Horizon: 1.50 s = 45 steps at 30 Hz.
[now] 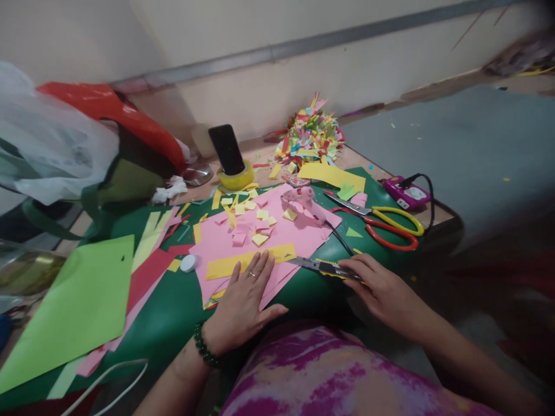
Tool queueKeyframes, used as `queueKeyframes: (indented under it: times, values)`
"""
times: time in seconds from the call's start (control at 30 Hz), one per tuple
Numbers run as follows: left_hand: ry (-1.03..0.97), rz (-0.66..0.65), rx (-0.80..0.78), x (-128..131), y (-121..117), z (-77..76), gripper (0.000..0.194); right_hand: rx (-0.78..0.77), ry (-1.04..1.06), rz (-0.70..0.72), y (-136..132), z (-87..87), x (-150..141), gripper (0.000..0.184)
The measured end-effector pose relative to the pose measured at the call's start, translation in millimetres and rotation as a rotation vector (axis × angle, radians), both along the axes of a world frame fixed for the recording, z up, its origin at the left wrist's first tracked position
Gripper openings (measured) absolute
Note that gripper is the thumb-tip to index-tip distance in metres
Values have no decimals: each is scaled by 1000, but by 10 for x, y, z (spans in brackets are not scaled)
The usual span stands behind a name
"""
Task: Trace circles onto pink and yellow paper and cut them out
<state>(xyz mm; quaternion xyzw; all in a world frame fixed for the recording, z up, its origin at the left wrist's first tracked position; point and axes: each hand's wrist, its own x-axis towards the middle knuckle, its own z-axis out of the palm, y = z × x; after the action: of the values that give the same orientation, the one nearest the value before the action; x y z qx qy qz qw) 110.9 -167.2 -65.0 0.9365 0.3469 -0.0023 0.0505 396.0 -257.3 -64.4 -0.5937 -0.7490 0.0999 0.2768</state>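
Note:
My left hand (249,297) lies flat, its fingertips pressing on a yellow paper strip (223,266) that rests on pink paper sheets (299,242). In my right hand (377,289) is a utility knife (332,268), gripped by its handle. Its blade points left and touches or overlaps the right end of the strip. Small folded yellow and pink paper pieces (260,238) are scattered on the pink sheet just beyond my left hand. A pink hot glue gun (306,199) lies on the far right part of that sheet.
Scissors with red and yellow handles (392,228) lie right of the pink sheets on the green cover (160,323). A phone (227,149) leans in a tape roll (236,177) near a pile of colourful paper (310,136). Green paper (78,312) and bags (56,133) occupy the left.

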Motion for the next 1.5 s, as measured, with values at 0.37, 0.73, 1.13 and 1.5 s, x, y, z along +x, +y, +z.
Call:
queueKeyframes:
  times: [0.37, 0.73, 1.13, 1.5]
  values:
    - [-11, -2, -9, -45, -9, -69, 96, -35, 5, 36, 32, 14, -54, 21]
    - [-6, 3, -61, -19, -6, -35, 95, -14, -10, 52, 51, 12, -213, 24]
    - [-1, 63, -11, -217, -91, -31, 95, -5, -17, 40, 60, -10, -250, 25]
    - [-12, 75, -6, -205, -98, -43, 96, -16, 3, 95, 78, -6, -360, 25]
